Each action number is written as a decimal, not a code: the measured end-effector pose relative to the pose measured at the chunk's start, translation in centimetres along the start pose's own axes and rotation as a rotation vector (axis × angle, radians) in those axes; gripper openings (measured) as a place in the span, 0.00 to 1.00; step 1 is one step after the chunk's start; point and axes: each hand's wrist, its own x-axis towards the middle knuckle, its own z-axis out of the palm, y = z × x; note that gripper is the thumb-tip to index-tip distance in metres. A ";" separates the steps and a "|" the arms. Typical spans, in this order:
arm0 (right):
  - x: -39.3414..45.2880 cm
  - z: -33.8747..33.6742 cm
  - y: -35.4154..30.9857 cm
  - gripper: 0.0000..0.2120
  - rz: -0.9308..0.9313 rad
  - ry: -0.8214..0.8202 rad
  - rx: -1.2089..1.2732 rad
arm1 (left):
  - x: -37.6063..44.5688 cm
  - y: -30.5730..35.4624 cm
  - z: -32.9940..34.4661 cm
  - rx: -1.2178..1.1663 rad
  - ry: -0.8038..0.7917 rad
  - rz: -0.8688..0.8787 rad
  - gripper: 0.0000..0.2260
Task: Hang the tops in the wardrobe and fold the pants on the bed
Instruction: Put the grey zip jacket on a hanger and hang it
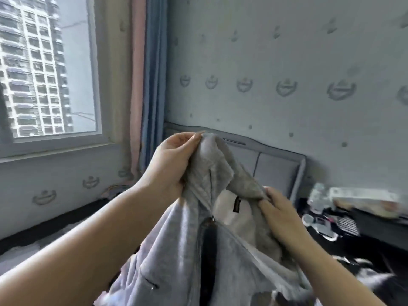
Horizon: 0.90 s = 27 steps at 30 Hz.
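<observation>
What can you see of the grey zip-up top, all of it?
The grey zip-up top looks like soft fleece, paler on the lining. A zipper runs down the front, partly undone, with a dark label inside the neck and a slit pocket lower down. It is held up in the air, bunched at the collar. The left hand grips the collar high; the right hand grips the fabric lower. The hem runs out of view.

A jacket [198,250] hangs near and central, between the left hand [170,164] at its upper left and the right hand [278,208], lower on its right. The headboard [276,164] stands behind it against the far wall [287,51]. The window [44,69] lies far left, curtains [145,85] between window and headboard. A cluttered table [375,219] sits right.
</observation>
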 end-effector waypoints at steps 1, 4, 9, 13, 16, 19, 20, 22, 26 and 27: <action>-0.9 -2.2 -0.3 0.10 0.039 0.068 0.067 | -0.2 -0.4 1.2 -0.013 -0.038 -0.010 0.08; -4.0 -8.6 -1.1 0.14 0.087 0.243 0.130 | -1.2 -2.0 5.4 -0.057 -0.150 -0.089 0.10; -8.9 -17.1 -1.5 0.10 0.092 0.468 0.185 | -3.9 -4.3 13.3 -0.054 -0.399 -0.106 0.19; -13.3 -24.6 -1.0 0.06 0.064 0.613 0.106 | -7.3 -6.5 20.8 0.117 -0.596 -0.037 0.07; -16.5 -30.7 -0.7 0.09 0.077 0.682 0.060 | -9.5 -8.7 26.2 0.551 -0.704 0.183 0.17; -20.3 -37.2 -0.2 0.08 0.090 0.725 -0.019 | -13.0 -9.8 32.7 0.764 -0.900 0.381 0.18; -21.7 -39.5 -0.1 0.09 0.090 0.738 -0.035 | -14.2 -10.3 35.1 0.779 -0.955 0.401 0.15; -23.7 -43.2 -0.1 0.10 0.099 0.773 -0.049 | -15.8 -11.1 39.0 0.798 -0.998 0.443 0.09; -28.1 -51.2 0.1 0.13 0.111 0.912 -0.151 | -19.2 -12.0 48.4 0.790 -1.054 0.624 0.19; -29.1 -53.1 0.2 0.12 0.112 0.939 -0.180 | -20.1 -12.0 50.7 0.783 -1.072 0.677 0.21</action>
